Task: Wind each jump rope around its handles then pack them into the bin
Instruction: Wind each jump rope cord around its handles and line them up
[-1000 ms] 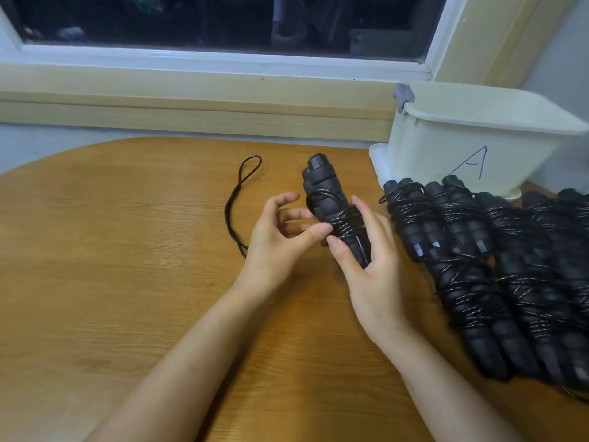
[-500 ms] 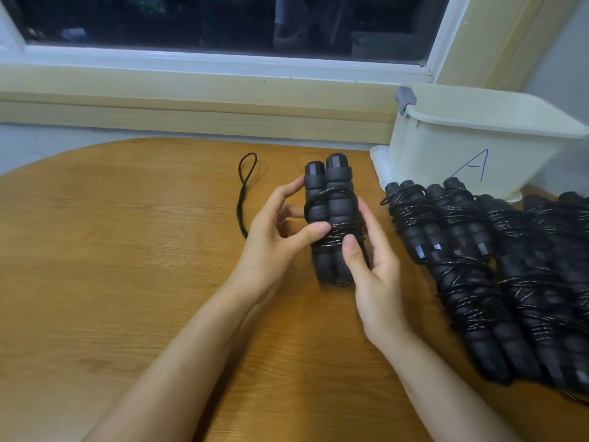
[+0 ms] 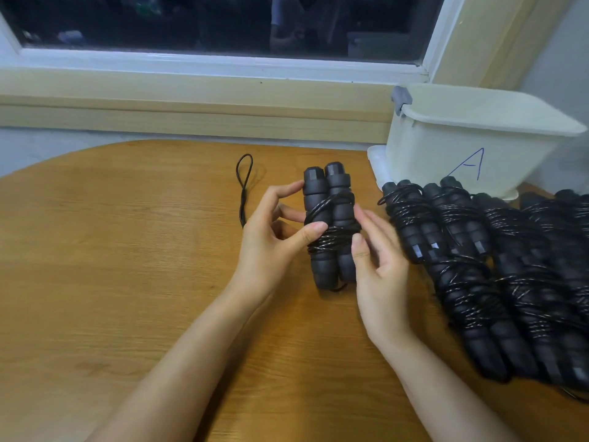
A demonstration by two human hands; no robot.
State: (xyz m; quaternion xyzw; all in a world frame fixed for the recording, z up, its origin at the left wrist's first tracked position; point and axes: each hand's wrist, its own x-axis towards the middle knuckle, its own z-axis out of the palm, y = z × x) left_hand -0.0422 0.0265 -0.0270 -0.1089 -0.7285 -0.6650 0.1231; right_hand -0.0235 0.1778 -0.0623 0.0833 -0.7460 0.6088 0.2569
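A black jump rope [image 3: 328, 218] with two foam handles side by side stands upright at the table's middle, its cord wound round the handles. My left hand [image 3: 271, 237] grips the handles from the left, thumb pressed on the wound cord. My right hand [image 3: 379, 260] is at the right side of the bundle, fingers loosely bent, thumb near the cord. The rope's loose tail [image 3: 243, 186] lies as a loop on the table to the left. A cream bin [image 3: 471, 145] marked "A" stands at the back right.
Several wound black jump ropes [image 3: 497, 275] lie in rows on the right of the wooden table [image 3: 111, 282], in front of the bin. A window sill and wall run behind the table's rounded far edge.
The handles turned from tilted to upright, side by side. The loose cord loop on the left grew shorter. My right hand shifted from gripping the bundle to its right side.
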